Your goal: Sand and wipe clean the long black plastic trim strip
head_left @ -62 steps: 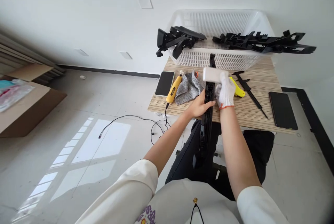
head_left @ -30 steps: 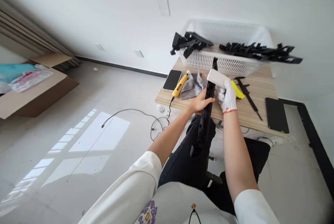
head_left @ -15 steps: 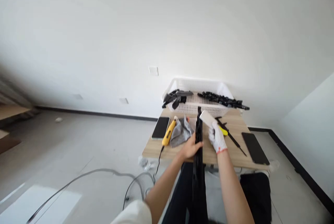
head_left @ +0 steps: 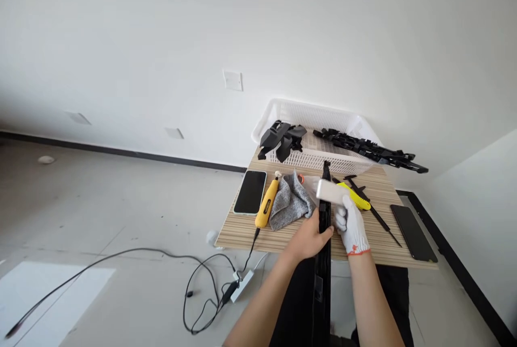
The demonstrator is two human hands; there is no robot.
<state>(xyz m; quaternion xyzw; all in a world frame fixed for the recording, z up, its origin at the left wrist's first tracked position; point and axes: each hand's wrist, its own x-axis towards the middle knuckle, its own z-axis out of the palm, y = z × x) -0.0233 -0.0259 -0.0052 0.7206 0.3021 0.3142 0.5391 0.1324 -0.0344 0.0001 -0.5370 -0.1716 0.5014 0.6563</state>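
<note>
My bare left hand [head_left: 310,236] is closed around a long black plastic strip [head_left: 323,266], which stands upright between my legs with its top end above the table edge. In my right hand [head_left: 349,224], which wears a white knit glove with a red cuff, is a whitish flat rectangular block [head_left: 332,192]. The block's left end crosses in front of the strip, just above my left hand; whether it touches is unclear. A grey cloth [head_left: 288,204] lies left of the strip, beside a yellow corded rotary tool [head_left: 267,204].
Behind stands a white plastic basket [head_left: 311,159] with black parts [head_left: 283,139] at left and long black pieces [head_left: 367,147] overhanging right. On the wooden table [head_left: 238,236] are two phones, a yellow-handled cutter [head_left: 355,196] and a black caliper [head_left: 379,217]. Cables and a power strip [head_left: 242,286] lie on the floor.
The view has shifted, with table and basket appearing larger. The block has turned closer to level and now overlaps the strip. My left hand still grips the strip.
</note>
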